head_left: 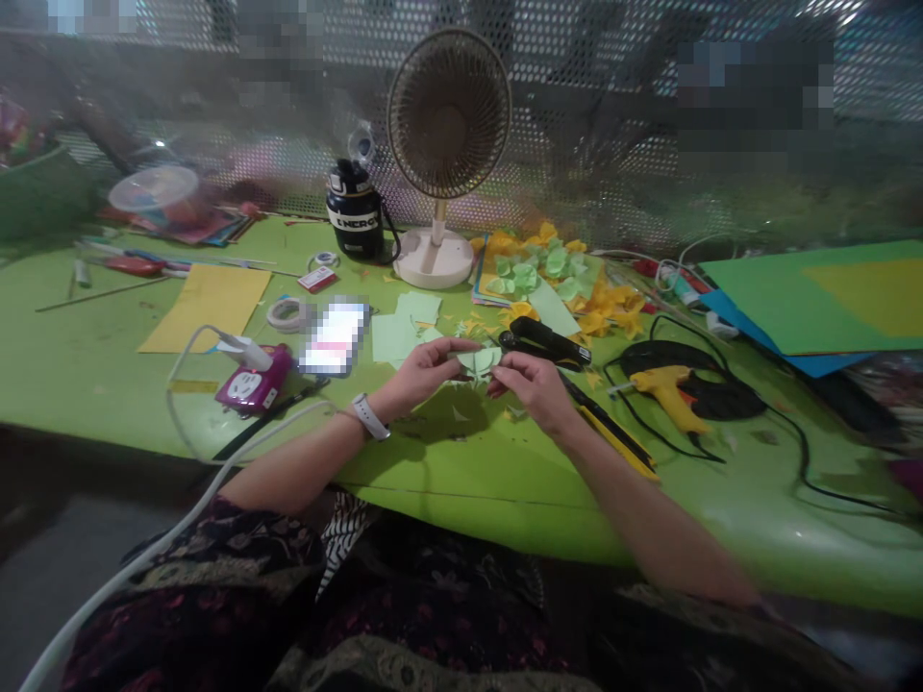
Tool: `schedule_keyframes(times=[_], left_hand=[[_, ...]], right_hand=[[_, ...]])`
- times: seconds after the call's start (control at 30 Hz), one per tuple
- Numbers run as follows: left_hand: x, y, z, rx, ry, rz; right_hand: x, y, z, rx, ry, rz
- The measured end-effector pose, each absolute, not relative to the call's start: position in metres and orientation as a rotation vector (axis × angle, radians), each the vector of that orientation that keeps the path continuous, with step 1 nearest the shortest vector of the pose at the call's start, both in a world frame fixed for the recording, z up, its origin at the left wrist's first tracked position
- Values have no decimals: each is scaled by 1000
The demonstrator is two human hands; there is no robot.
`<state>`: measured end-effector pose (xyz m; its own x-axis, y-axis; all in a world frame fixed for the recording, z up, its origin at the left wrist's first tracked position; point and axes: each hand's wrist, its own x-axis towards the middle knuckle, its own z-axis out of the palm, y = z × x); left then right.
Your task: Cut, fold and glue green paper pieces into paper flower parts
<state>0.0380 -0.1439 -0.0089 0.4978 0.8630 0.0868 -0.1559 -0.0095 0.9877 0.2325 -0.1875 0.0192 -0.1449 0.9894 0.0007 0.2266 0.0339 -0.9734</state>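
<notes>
Between my two hands is a small cut piece of pale green paper point(481, 360). My left hand point(431, 373), with a white band on its wrist, pinches the paper's left side. The fingers of my right hand point(530, 384) are closed on its right edge. Just behind my hands lie pale green paper sheets point(393, 334) and small scraps. A black stapler point(552, 341) rests right behind my right hand. Beside that forearm is a yellow and black cutter-like tool point(612, 437), partly hidden by the arm.
A fan point(448, 115) and a dark bottle point(353, 216) stand at the back. Green and orange paper shapes point(530, 274) are piled behind the stapler. A yellow glue gun point(670, 394) with its cord lies right. At left are a phone point(336, 338), a purple power adapter point(252, 380) and a white cable.
</notes>
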Motion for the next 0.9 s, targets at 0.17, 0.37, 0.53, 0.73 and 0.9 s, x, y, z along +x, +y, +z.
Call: schedule_keyframes(times=[0.17,0.37,0.53,0.73,0.9], left_hand=[[39,-143,-11,1355,673,919],[39,-142,-14,1352,681,921],[38,-142,-16,1348,675,912],[38,-142,-16,1338,671,917],[39,-143,-14,1342,682,910]], right_hand=[[233,-187,18,-1299,-1500,1173],[234,-187,18,-1289,-1511,1181],[234,-188,20,-1285,-1511,1188],[233,-187,20,-1276,-1519,1187],[233,-187,20,-1288,-1526,1171]])
